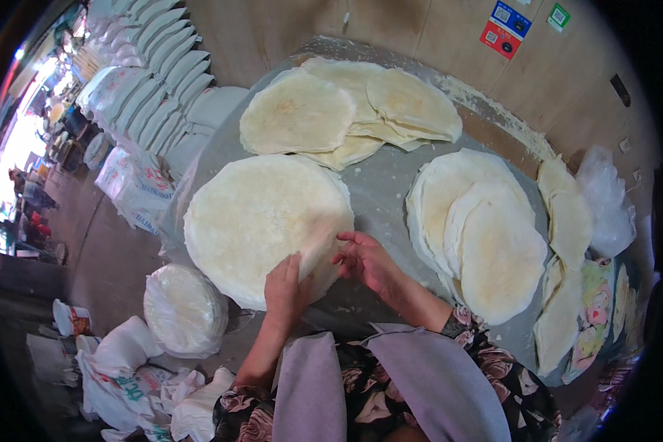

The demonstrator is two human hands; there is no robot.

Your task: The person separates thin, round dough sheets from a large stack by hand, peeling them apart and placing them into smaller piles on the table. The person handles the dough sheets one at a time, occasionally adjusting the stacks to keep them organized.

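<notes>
A stack of large, thin round flatbreads [254, 221] lies on the grey sheet-covered table [381, 193] right in front of me. My left hand [288, 284] rests at the stack's near edge, fingers together on the top flatbread; its thumb is hidden, so a grip cannot be made out. Beside the right edge of the same stack is my right hand [362, 259], fingers apart and curled, with nothing seen in it. Between the hands the top sheet looks creased and slightly raised, and this part is blurred.
Overlapping flatbreads [298, 113] lie at the table's back, with another pile [503, 254] to the right and folded ones [566, 221] along the right edge. A plastic-wrapped round stack [182, 309] stands at left. Filled sacks [127, 105] are piled beyond, near the wall [447, 33].
</notes>
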